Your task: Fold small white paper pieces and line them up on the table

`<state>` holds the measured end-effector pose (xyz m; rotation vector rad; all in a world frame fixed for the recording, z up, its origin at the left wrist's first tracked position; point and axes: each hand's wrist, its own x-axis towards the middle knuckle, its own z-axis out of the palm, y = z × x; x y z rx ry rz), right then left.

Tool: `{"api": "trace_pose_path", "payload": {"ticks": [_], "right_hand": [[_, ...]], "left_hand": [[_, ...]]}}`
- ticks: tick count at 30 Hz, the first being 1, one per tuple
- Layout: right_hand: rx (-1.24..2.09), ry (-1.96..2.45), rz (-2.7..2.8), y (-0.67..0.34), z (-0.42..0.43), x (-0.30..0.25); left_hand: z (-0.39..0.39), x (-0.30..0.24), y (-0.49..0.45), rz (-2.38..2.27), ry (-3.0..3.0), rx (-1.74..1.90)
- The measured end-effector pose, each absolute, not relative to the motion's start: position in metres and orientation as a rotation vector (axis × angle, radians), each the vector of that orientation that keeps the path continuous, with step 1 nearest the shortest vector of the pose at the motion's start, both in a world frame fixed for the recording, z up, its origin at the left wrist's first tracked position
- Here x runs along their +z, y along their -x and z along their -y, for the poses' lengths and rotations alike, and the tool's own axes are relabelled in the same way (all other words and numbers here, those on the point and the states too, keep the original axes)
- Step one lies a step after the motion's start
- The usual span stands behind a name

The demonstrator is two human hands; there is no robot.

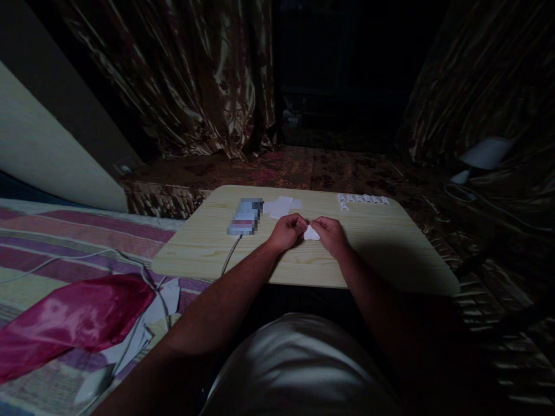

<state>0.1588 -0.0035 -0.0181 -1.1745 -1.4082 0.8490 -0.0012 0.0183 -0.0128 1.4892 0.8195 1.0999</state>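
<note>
Over the middle of a light wooden table (260, 263), both my hands meet at a small folded piece of white paper (311, 233). My left hand (288, 232) pinches its left side with bent fingers. On the other side, my right hand (330, 234) grips the paper's right edge, thumb and fingers closed. Just beyond my left hand lie flat white paper sheets (281, 206). Near the table's far right edge sits a row of several small folded paper pieces (363, 199), with one more folded piece (344, 205) in front of them.
A phone-like device (246, 217), its screen blurred out, lies on the table's left with a cable (231, 254) running off the front edge. To the left, a striped bed (182, 294) holds a pink satin cloth (82, 312). A white lamp (486, 153) stands at far right.
</note>
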Motion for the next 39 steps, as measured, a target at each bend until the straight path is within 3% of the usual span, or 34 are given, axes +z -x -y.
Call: {"api": "trace_pose_path", "payload": {"ticks": [4, 26, 39], "right_hand": [[0.988, 1.132, 1.395, -0.159, 0.005, -0.016], [0.876, 1.118, 1.505, -0.163, -0.003, -0.03], [0.968, 1.108, 1.337, -0.16, 0.005, -0.016]], "left_hand": [[-0.018, -0.008, 0.001, -0.878, -1.387, 1.159], [-0.019, -0.013, 0.002, -0.91, -1.554, 1.092], [-0.018, -0.006, 0.001, -0.869, -1.27, 1.177]]}}
